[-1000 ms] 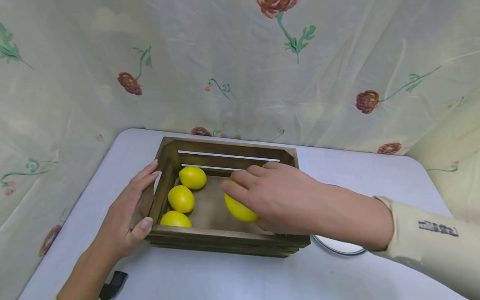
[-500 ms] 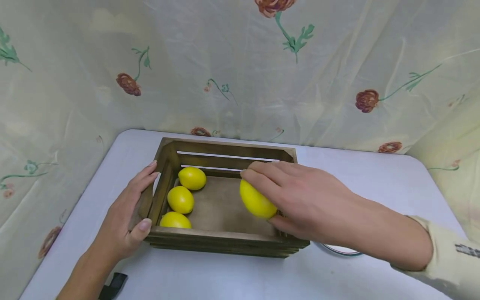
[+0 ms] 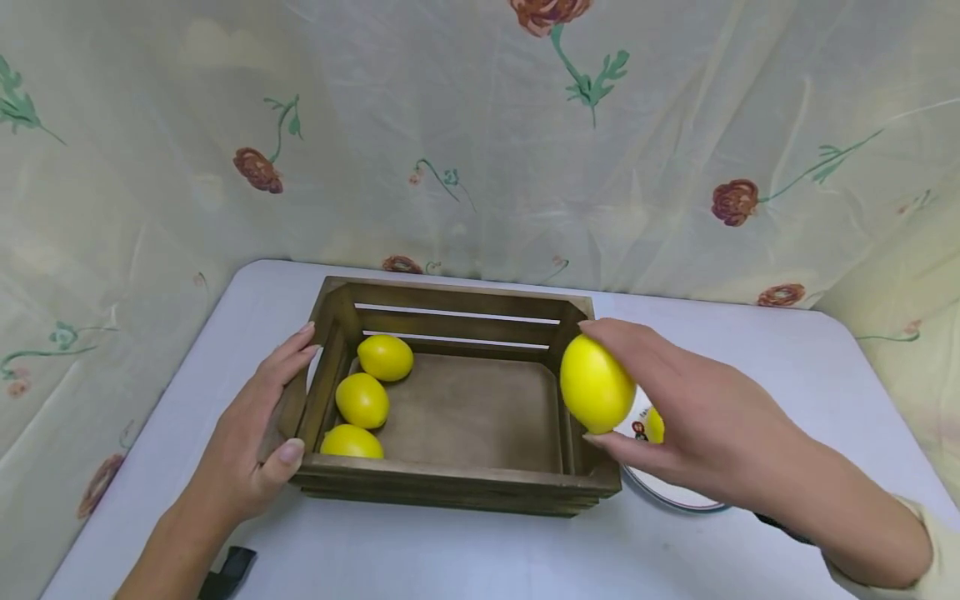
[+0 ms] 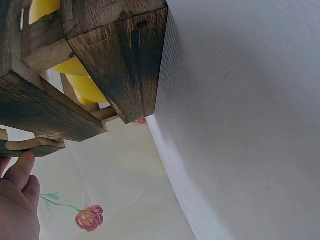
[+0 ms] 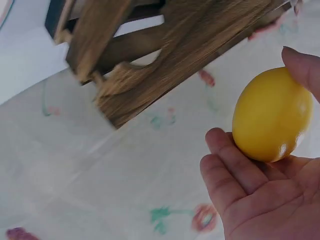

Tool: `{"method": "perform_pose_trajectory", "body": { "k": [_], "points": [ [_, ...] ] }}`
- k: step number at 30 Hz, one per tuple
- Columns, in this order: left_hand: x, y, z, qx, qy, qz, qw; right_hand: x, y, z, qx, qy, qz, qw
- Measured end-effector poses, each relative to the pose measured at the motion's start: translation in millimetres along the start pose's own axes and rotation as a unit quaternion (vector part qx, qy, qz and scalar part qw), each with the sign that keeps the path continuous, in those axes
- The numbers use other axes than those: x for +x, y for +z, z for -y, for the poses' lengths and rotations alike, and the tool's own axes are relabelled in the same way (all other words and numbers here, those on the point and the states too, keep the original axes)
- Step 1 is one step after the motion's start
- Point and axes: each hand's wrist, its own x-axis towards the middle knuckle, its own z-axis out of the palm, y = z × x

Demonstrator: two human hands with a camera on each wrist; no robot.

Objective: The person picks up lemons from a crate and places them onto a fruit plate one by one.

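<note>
My right hand (image 3: 708, 417) holds a lemon (image 3: 597, 384) between thumb and fingers, over the right end of a slatted wooden crate (image 3: 450, 473). In the right wrist view the lemon (image 5: 272, 115) lies against the fingers, with the thumb on its other side. Along the crate's left end rests my left hand (image 3: 251, 421), fingers extended to the rim and thumb by the front corner. In the left wrist view its fingertips touch the top slat. Inside the crate, three lemons (image 3: 362, 400) line the left side; the front one is partly hidden by the front wall.
A white plate (image 3: 678, 493) with a coloured rim sits right of the crate, partly behind my right hand. Something yellow (image 3: 655, 426) shows on it. A black object (image 3: 227, 573) lies near my left forearm. Flowered curtain (image 3: 480, 150) hangs behind the white table (image 3: 450, 558).
My right hand has lifted the lemon from the crate's middle and carried it right, to above the crate's right end. The left hand and the three lemons stay in place.
</note>
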Motion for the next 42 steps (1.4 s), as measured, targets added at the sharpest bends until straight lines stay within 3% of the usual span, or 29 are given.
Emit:
{"method": "perform_pose_trajectory", "body": {
  "k": [8, 21, 29, 35, 42],
  "points": [
    [-0.7, 0.7, -0.7, 0.004, 0.000, 0.000, 1.0000, -37.7, 2.9, -20.4, 0.024, 0.073, -0.035, 0.996],
    [1.0, 0.3, -0.5, 0.004, 0.002, 0.000, 1.0000, -84.9, 25.2, -56.4, 0.030, 0.174, -0.066, 0.982],
    [0.9, 0.0, -0.4, 0.001, 0.004, 0.000, 1.0000, -107.2, 43.1, -79.0, 0.073, 0.254, -0.038, 0.964],
    [0.6, 0.2, 0.1, 0.001, 0.003, -0.001, 1.0000, -120.0, 62.5, -95.4, 0.077, 0.305, -0.002, 0.949],
    [0.0, 0.3, -0.2, -0.003, 0.007, -0.007, 0.9999, -133.6, 82.9, -112.7, 0.082, 0.318, 0.028, 0.944]
  ]
}}
